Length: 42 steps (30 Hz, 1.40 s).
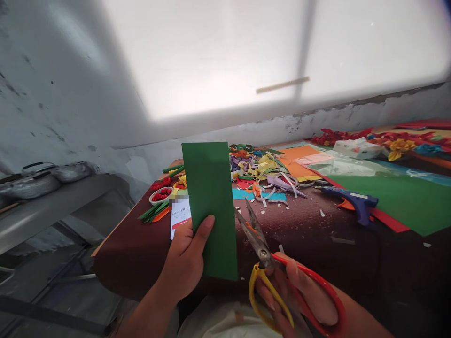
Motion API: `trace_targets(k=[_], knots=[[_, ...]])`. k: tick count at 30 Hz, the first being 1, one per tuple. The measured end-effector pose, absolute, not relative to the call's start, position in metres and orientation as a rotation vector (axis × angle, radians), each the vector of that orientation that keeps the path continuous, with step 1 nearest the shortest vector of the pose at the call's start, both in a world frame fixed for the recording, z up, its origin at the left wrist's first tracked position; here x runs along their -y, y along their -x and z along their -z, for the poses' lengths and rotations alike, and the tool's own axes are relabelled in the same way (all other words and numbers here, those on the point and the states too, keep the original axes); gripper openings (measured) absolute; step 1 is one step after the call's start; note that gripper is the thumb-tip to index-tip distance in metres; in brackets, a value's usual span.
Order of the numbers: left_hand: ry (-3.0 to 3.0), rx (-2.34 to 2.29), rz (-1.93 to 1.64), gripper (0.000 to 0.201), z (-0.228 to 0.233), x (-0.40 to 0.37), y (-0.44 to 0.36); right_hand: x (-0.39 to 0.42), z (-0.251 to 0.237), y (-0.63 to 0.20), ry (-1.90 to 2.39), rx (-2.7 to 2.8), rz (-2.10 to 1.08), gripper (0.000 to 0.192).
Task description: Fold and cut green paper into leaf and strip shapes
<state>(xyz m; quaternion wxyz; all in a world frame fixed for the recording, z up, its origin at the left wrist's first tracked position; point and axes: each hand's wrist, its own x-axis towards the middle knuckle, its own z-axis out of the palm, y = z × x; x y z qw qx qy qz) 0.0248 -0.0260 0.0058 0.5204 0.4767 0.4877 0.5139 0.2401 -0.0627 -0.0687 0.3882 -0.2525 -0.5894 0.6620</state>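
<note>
A tall rectangle of green paper (210,188) stands upright in my left hand (188,258), with the thumb pressed on its near face and the other fingers hidden behind. Just right of the paper, my right hand (287,291) is wrapped around the handles of a pair of scissors (263,253), one handle yellow and one red. The blades are parted and point up and away from me, apart from the paper's edge. Behind my left hand, a phone (179,217) showing timer digits is partly covered by the paper.
The dark red table (310,234) carries a heap of coloured paper scraps (260,169). A blue glue gun (352,199) lies at right, beside large green paper (405,197). A small bowl of red pieces (161,195) sits at left. Metal pots (35,183) stand on a side counter (63,206).
</note>
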Motion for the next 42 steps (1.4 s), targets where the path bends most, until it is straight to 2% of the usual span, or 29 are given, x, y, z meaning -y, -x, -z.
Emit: trace_targets(k=[8, 11, 13, 18, 25, 30, 34, 37, 42], knots=[[-1.093, -1.224, -1.261, 0.046, -0.006, 0.032, -0.032, 0.053, 0.084, -0.241, 0.509, 1.372, -1.864, 0.037], [-1.091, -1.249, -1.259, 0.045, -0.007, 0.034, -0.033, 0.051, 0.096, -0.237, 0.436, 1.329, -1.92, 0.076], [-1.113, -1.262, -1.248, 0.044, -0.008, 0.034, -0.033, 0.05, 0.1, -0.234, 0.366, 1.291, -1.952, 0.09], [-1.115, -1.292, -1.231, 0.047, -0.008, 0.034, -0.029, 0.046, 0.092, -0.235, 0.324, 1.219, -1.962, 0.079], [-1.062, -1.244, -1.202, 0.04, -0.007, 0.035, -0.032, 0.043, 0.079, -0.239, 0.353, 1.271, -1.866, 0.079], [-1.054, -1.181, -1.17, 0.038, -0.004, 0.039, -0.038, 0.034, 0.057, -0.241, 0.601, 1.29, -1.493, 0.045], [-1.122, -1.139, -1.003, 0.041, 0.004, 0.047, -0.042, 0.026, 0.032, -0.236, 0.789, 1.186, -1.142, 0.034], [-1.185, -1.059, -0.906, 0.038, 0.005, 0.048, -0.043, 0.026, 0.02, -0.233, 0.877, 1.193, -1.117, 0.03], [-1.15, -0.901, -1.03, 0.031, -0.004, 0.033, -0.039, 0.028, 0.013, -0.229, 0.942, 1.253, -1.184, 0.035]])
